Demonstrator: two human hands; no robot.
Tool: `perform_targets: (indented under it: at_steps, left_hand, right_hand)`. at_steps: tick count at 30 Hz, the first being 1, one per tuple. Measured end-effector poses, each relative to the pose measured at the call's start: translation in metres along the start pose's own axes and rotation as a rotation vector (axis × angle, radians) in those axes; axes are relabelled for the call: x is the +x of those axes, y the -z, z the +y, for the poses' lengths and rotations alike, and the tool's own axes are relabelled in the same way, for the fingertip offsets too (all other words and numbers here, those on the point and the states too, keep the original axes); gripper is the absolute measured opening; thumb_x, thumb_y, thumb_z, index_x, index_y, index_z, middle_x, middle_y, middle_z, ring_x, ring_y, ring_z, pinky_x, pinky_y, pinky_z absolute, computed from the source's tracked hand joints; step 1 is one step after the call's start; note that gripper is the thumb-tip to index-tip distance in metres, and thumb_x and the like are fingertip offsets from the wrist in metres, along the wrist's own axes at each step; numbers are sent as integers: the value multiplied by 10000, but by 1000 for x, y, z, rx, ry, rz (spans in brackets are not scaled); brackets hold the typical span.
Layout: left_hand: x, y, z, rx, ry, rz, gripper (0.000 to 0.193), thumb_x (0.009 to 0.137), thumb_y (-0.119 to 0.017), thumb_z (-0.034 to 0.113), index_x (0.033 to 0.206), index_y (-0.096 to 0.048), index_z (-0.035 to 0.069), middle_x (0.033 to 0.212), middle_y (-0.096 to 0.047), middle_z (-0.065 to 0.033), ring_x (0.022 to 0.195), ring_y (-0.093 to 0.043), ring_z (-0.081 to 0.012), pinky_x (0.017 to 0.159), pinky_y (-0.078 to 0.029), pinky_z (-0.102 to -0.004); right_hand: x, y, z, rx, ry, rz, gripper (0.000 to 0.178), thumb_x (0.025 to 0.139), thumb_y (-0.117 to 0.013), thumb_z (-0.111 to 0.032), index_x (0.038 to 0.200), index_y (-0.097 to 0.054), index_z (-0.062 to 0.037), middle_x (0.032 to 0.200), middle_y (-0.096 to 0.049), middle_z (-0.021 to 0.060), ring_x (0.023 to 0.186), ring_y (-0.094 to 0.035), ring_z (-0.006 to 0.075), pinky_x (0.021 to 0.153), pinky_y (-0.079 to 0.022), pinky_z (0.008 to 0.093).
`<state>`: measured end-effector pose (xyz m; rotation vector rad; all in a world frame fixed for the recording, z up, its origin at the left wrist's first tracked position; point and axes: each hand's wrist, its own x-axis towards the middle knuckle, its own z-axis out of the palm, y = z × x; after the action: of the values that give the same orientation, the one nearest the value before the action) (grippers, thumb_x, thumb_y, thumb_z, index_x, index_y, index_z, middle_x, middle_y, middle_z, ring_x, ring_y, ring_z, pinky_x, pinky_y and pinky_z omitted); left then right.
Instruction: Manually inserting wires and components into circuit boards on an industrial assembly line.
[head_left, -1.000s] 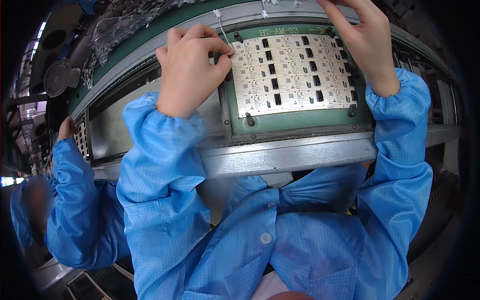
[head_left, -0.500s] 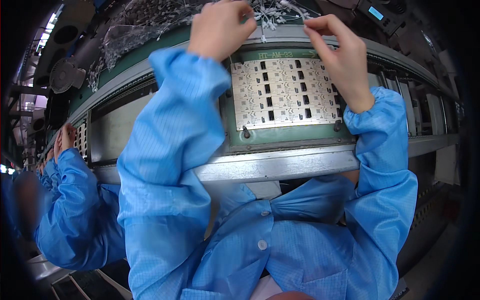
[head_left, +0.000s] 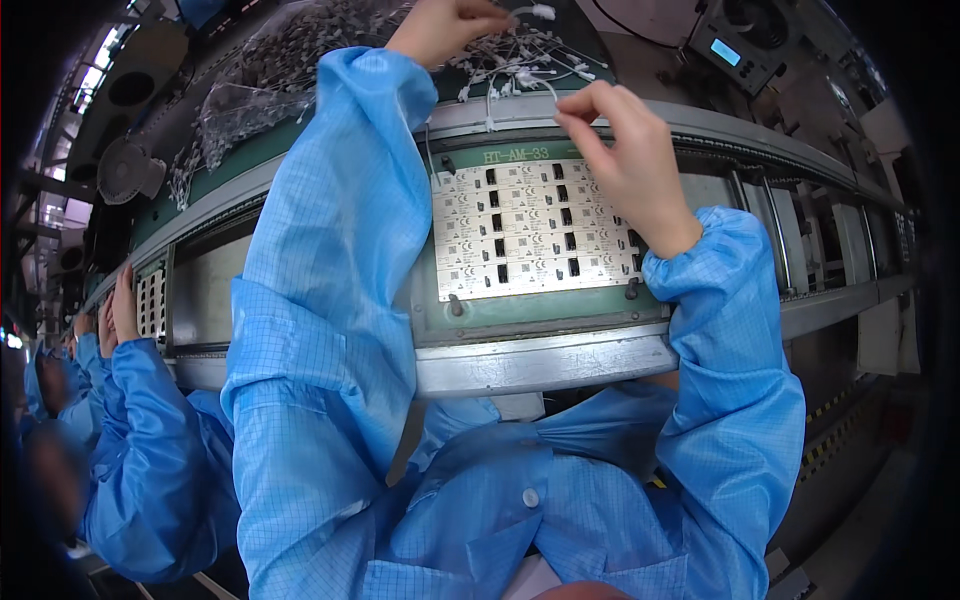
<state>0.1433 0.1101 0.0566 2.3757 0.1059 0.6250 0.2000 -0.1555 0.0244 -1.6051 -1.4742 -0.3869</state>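
Note:
At the top of the view my left hand [head_left: 450, 28] is closed, its fingertips pinching a short cable with a white connector [head_left: 541, 12]. My right hand [head_left: 632, 150] hangs over the top right part of a circuit board panel [head_left: 535, 225], thumb and forefinger pinched on the end of a thin white wire lead [head_left: 551, 88]. The panel is pale, with rows of printed boards and black parts. It lies in a green carrier [head_left: 540, 313]. Beyond it a pile of white connector cables [head_left: 525, 50] is heaped between my hands.
The carrier sits on a conveyor with a metal front rail [head_left: 545, 362]. A clear bag of parts [head_left: 255, 112] and a small fan [head_left: 128, 170] are at the far left. A device with a lit display [head_left: 725, 52] stands far right. Co-workers in blue sleeves [head_left: 150, 440] are at the left.
The view has shifted, so the panel appears lower and further left. My left hand now shows a cable with a white connector at its fingertips. My right hand remains pinched over the panel's top right.

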Motion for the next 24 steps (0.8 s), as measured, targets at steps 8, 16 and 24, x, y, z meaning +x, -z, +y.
perform_targets:
  at_steps: [8, 16, 24]
  left_hand:
    - [-67, 2, 35, -312, 52, -34, 229, 1003, -554, 179, 1183, -670, 97, 810, -652, -17, 700, -590, -120, 630, -470, -260]
    - [-185, 30, 62, -593, 441, 38, 187, 1024, -588, 245, 1095, -561, 74, 726, -567, 18, 594, -511, -54, 532, -404, -209]
    - [-183, 41, 65, -849, 535, 6, 286, 1012, -617, 237, 1175, -611, 2, 972, -681, -4, 845, -612, -73, 737, -484, -201]
  right_hand:
    - [-12, -19, -5, 60, 55, -313, 102, 876, -692, -94, 944, -670, -21, 878, -675, 107, 857, -627, 292, 811, -465, 393]
    - [-12, -43, -20, -5, -61, -355, 75, 856, -705, -48, 907, -682, 2, 845, -632, 102, 777, -615, 235, 695, -487, 334]
    - [-7, -35, -28, 94, -392, -453, 102, 880, -700, -43, 947, -700, 34, 890, -640, 70, 738, -586, 128, 687, -474, 267]
